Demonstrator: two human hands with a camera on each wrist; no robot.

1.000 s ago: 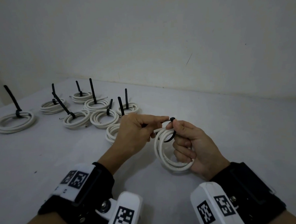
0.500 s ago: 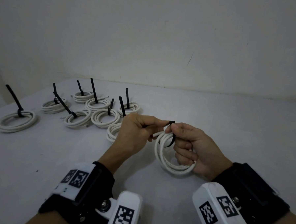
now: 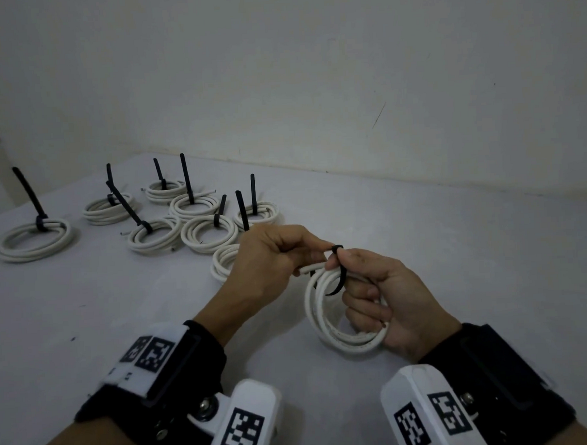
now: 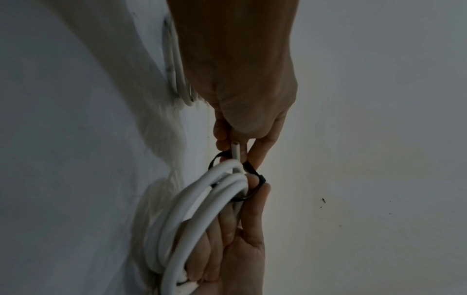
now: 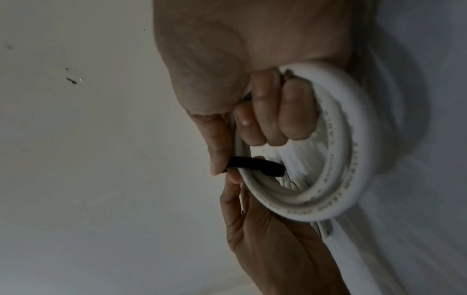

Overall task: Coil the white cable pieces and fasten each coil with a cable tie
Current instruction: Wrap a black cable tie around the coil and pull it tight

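Above the tabletop, fastening: right hand gripping coil, left hand pinching cable tie; next, probably pulling tight.

A: Where is the coil being fastened?

B: The white cable coil stands nearly on edge at about 5 o'clock of the counter, three or four loose turns, its bottom arc close to the surface. One cut end pokes out at the top.

A: And the tie?

B: A black cable tie loops round the coil's top strands, its head uppermost, its loop slack.

A: The others?

B: Eight finished coils lie flat from 9 to 11 o'clock, each bound by a black tie with its tail sticking up. One more white coil lies flat behind, partly hidden; I cannot tell whether it is tied.
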